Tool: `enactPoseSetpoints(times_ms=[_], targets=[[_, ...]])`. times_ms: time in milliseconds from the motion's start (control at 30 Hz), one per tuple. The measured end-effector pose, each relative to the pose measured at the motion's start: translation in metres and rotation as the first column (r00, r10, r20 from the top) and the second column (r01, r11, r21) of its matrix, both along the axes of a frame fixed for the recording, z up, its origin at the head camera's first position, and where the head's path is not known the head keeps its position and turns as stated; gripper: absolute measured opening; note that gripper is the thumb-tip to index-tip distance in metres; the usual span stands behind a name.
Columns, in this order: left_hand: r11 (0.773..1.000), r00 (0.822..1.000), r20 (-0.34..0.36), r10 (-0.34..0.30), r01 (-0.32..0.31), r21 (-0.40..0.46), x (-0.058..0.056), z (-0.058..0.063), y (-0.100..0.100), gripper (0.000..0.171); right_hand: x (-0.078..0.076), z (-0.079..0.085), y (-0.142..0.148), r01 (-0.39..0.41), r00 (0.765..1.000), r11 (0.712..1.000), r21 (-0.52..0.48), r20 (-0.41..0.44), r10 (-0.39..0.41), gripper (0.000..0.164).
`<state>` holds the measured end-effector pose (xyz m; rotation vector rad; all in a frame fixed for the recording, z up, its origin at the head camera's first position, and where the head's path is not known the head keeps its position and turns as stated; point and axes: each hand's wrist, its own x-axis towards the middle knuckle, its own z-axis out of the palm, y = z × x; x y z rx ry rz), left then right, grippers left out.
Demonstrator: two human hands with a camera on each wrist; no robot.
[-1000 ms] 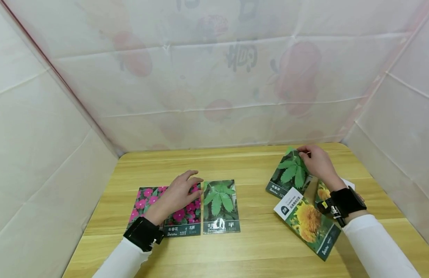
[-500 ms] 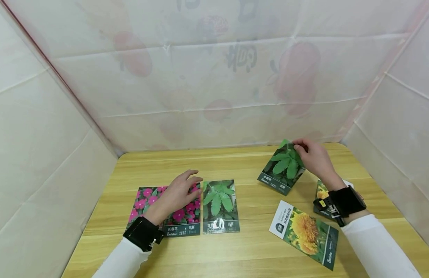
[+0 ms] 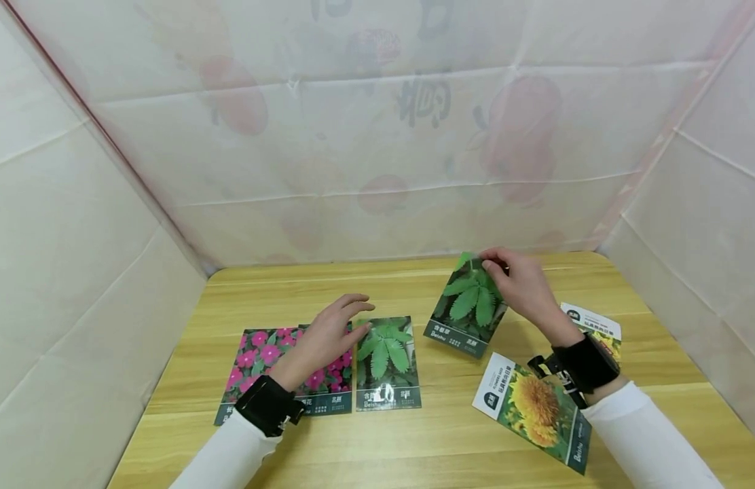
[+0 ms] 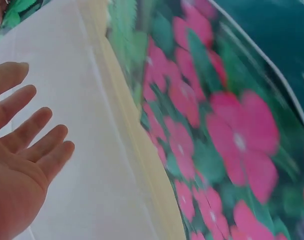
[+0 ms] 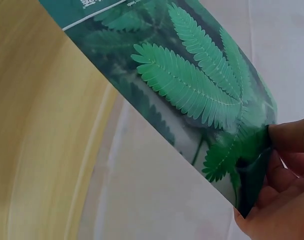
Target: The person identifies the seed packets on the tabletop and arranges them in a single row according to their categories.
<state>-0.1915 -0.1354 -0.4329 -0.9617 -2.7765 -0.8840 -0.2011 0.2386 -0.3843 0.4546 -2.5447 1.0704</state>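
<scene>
My right hand (image 3: pixel 527 288) pinches the top corner of a green-leaf seed packet (image 3: pixel 466 305), which is tilted and held up off the table in the right wrist view. The packet bends near my fingers (image 5: pixel 286 137). My left hand (image 3: pixel 322 343), fingers loosely spread and holding nothing, hovers over two pink-flower seed packets (image 3: pixel 255 360) lying side by side. Just right of these lies another green-leaf packet (image 3: pixel 386 367), its lower part catching glare. The left hand partly covers the second pink-flower packet (image 3: pixel 331 390).
A yellow-flower seed packet (image 3: pixel 536 407) lies slanted at the front right. Another yellow-flower packet (image 3: pixel 594 322) lies behind it, partly hidden by my right wrist. The wooden table (image 3: pixel 280 292) ends at a white fabric wall (image 3: pixel 328 231) at the back.
My right hand has lifted the green-leaf packet off the yellow-flower packets and carried it left. The front yellow-flower packet has turned and settled. My left hand has shifted slightly right.
</scene>
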Motion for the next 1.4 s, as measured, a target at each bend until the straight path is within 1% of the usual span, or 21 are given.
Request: enactPoseSetpoints(times_ms=[133,167,200,300,367,433,500,533,633,733,867,967,1067,1167,1233,1300,1400], targets=[[0.992,0.997,0.081,-0.016,0.005,0.125,0.002,0.004,0.015,0.033,0.005,-0.001,-0.016,-0.027,0.999,0.999,0.024,-0.017,0.027,0.028],[0.988,0.994,0.108,-0.024,0.007,0.157,0.003,0.004,0.019,0.033,0.009,0.005,-0.023,-0.01,1.0,0.998,0.055,-0.01,0.011,0.026],[0.982,0.99,0.14,-0.034,0.007,0.189,0.004,0.004,0.023,0.034,0.009,0.005,-0.027,-0.009,1.0,0.998,0.066,-0.01,0.01,0.024],[0.955,0.966,0.247,-0.076,0.0,0.297,0.006,0.002,0.034,0.036,0.011,0.005,-0.038,-0.009,1.0,0.996,0.093,-0.006,0.009,0.02],[0.931,0.944,0.314,-0.106,-0.017,0.365,0.007,0.0,0.041,0.038,0.012,0.005,-0.044,-0.016,1.0,0.996,0.093,0.0,0.016,0.02],[0.909,0.927,0.353,-0.124,-0.036,0.414,0.007,-0.001,0.046,0.04,0.012,0.005,-0.049,-0.027,1.0,0.996,0.084,0.012,0.026,0.02],[0.896,0.918,0.375,-0.129,-0.054,0.44,0.007,-0.001,0.051,0.039,0.012,0.004,-0.054,-0.037,0.999,0.996,0.077,0.028,0.035,0.02],[0.891,0.911,0.39,-0.13,-0.065,0.449,0.007,-0.002,0.053,0.039,0.011,0.003,-0.056,-0.04,0.999,0.996,0.074,0.034,0.038,0.02],[0.889,0.901,0.415,-0.128,-0.082,0.45,0.007,-0.002,0.058,0.037,0.011,0.001,-0.062,-0.047,0.998,0.996,0.075,0.048,0.044,0.019],[0.899,0.895,0.431,-0.113,-0.092,0.427,0.009,-0.003,0.061,0.035,0.012,-0.002,-0.067,-0.059,0.997,0.996,0.072,0.057,0.055,0.018],[0.913,0.903,0.422,-0.074,-0.109,0.394,0.011,-0.003,0.063,0.027,0.012,-0.003,-0.072,-0.076,0.995,0.995,0.064,0.062,0.072,0.018],[0.915,0.908,0.415,-0.05,-0.126,0.384,0.011,-0.003,0.064,0.019,0.012,-0.003,-0.074,-0.077,0.996,0.995,0.062,0.056,0.073,0.018],[0.916,0.908,0.418,-0.036,-0.137,0.378,0.011,-0.003,0.064,0.015,0.012,-0.003,-0.076,-0.073,0.996,0.996,0.06,0.05,0.07,0.017],[0.911,0.903,0.427,-0.042,-0.14,0.387,0.011,-0.004,0.064,0.015,0.013,-0.002,-0.075,-0.074,0.996,0.996,0.058,0.053,0.071,0.018],[0.905,0.897,0.439,-0.052,-0.143,0.401,0.011,-0.006,0.063,0.016,0.014,-0.002,-0.074,-0.074,0.996,0.996,0.052,0.061,0.071,0.021],[0.895,0.887,0.457,-0.064,-0.152,0.42,0.011,-0.007,0.063,0.016,0.015,-0.002,-0.072,-0.074,0.994,0.996,0.04,0.078,0.07,0.026],[0.87,0.865,0.495,-0.078,-0.183,0.457,0.01,-0.009,0.063,0.017,0.015,-0.004,-0.066,-0.057,0.995,0.998,0.017,0.083,0.056,0.035]])
